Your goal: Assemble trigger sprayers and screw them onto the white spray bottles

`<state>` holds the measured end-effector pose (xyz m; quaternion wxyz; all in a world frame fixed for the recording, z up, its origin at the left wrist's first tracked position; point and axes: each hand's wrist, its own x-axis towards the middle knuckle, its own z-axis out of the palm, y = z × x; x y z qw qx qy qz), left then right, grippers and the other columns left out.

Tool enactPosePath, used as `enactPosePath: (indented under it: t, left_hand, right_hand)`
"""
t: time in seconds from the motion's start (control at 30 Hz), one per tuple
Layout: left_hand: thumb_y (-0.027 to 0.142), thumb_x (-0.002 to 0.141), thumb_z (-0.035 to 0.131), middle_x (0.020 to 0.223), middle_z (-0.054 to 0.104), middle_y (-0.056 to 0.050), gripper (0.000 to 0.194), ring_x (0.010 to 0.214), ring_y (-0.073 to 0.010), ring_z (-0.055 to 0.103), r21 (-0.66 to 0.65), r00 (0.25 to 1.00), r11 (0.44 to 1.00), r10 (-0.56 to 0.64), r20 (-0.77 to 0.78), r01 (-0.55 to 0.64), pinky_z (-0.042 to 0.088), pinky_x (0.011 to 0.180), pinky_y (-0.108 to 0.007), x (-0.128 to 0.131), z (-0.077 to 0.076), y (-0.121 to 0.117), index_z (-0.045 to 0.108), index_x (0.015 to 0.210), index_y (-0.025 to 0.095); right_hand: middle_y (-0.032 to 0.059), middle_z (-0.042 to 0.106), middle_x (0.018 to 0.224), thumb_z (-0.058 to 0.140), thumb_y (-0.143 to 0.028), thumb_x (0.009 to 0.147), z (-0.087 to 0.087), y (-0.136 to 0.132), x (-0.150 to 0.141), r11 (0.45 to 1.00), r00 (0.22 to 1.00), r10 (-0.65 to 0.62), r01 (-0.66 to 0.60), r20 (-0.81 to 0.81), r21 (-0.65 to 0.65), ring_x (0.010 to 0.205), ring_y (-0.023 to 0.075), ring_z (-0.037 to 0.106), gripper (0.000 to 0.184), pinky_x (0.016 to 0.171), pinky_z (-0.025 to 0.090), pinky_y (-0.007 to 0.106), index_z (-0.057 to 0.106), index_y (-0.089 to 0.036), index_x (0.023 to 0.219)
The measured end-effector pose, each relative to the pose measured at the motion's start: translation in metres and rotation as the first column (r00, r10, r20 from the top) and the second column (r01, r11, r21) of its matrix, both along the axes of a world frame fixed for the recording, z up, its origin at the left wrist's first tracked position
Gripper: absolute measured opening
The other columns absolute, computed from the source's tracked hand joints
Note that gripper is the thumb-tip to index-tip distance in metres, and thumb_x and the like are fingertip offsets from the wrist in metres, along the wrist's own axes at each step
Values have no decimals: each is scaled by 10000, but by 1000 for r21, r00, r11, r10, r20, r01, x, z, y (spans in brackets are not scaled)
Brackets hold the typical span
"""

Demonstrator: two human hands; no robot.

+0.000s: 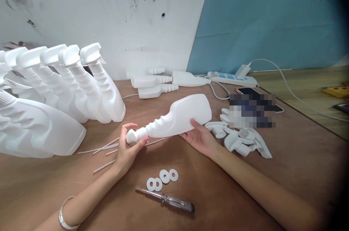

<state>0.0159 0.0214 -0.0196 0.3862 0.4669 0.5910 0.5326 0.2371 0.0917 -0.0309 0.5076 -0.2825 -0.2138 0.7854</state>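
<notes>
Tilted on its side above the table, a white spray bottle [185,116] spans both my hands. My left hand [127,151] is closed around the white trigger sprayer head [133,137] at the bottle's neck, its thumb by the ribbed collar. Near the base, my right hand [203,140] grips the bottle's body, thumb on the near face and fingers underneath. Thin white tubes [105,165] lie beside and behind my left hand. In front are several white ring washers [173,175] and a screwdriver [177,203] with a clear handle.
Bottles with sprayer heads [106,96] stand in rows at left. Bottles without heads [188,78] lie by the wall. Loose sprayer heads [240,142] are piled right of my right hand. A power strip [231,78], a cable and a phone [252,94] occupy the back right.
</notes>
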Motion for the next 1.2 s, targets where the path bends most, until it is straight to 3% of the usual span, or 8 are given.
enactPosePath:
  t: [0.1, 0.2, 0.43, 0.53, 0.67, 0.83, 0.97, 1.2]
  left_hand:
    - [423, 744, 583, 703, 598, 10, 347, 649, -147, 613, -46, 997, 998, -48, 57, 51, 446, 594, -230, -1, -2, 1, 438, 948, 183]
    - [418, 751, 577, 688, 608, 2, 290, 643, -142, 603, -58, 997, 997, -56, 47, 58, 436, 591, -222, -1, -1, 2, 487, 860, 165]
    - [349, 641, 696, 695, 554, 33, 337, 573, -84, 510, -10, 996, 998, -67, -56, 67, 405, 523, -172, 0, 2, -2, 515, 856, 162]
    - [408, 698, 630, 627, 558, 25, 289, 521, -83, 490, -22, 992, 995, -101, -74, 99, 385, 493, -174, -2, 0, -3, 520, 761, 149]
    - [503, 757, 513, 559, 573, -8, 386, 455, -97, 480, -64, 993, 993, -103, -49, 100, 361, 437, -189, -4, -5, -2, 540, 661, 131]
    - [513, 769, 488, 604, 612, -35, 400, 468, -109, 503, -94, 996, 992, -83, -25, 80, 364, 433, -197, -3, -6, -1, 548, 679, 128]
    - [395, 712, 611, 656, 568, 10, 267, 545, -93, 495, 1, 986, 997, -80, -145, 81, 378, 507, -183, -1, 0, -1, 530, 771, 148]
    - [285, 661, 671, 757, 542, 23, 315, 642, -95, 512, 102, 977, 990, -79, -200, 101, 404, 572, -181, 1, 0, -1, 478, 885, 176]
  right_hand:
    - [-39, 691, 930, 684, -219, 660, 0, 0, 0, 1000, 1000, 7, -7, -13, -2, 889, 148, 640, 296, 821, 536, 316, 555, -243, 925]
    - [-41, 687, 949, 686, -219, 657, -1, 1, 0, 1000, 1000, 9, -9, -16, -5, 898, 149, 637, 290, 831, 532, 320, 557, -243, 915]
    - [-34, 691, 938, 679, -245, 673, -2, 1, 1, 1000, 999, 16, -16, -36, -20, 932, 152, 627, 294, 865, 514, 316, 554, -237, 940]
    - [-34, 686, 961, 668, -239, 687, -1, 1, 2, 1000, 998, 29, -29, -63, -1, 974, 156, 611, 312, 890, 498, 325, 546, -249, 974]
    - [-33, 675, 998, 650, -245, 708, -3, 1, 3, 999, 995, 47, -45, -84, 25, 1004, 164, 598, 319, 902, 487, 346, 540, -261, 1007]
    - [-25, 668, 1019, 673, -270, 681, -5, 1, 3, 995, 994, 88, -86, -66, 43, 1010, 189, 591, 326, 903, 479, 392, 551, -256, 983]
    - [-33, 676, 991, 700, -294, 652, -2, 1, 3, 997, 997, 73, -73, -29, 18, 1010, 185, 588, 332, 890, 486, 375, 557, -256, 949]
    - [-26, 676, 987, 650, -309, 711, -4, 3, 4, 998, 998, 65, -65, 4, 26, 1002, 170, 590, 263, 884, 486, 348, 555, -252, 949]
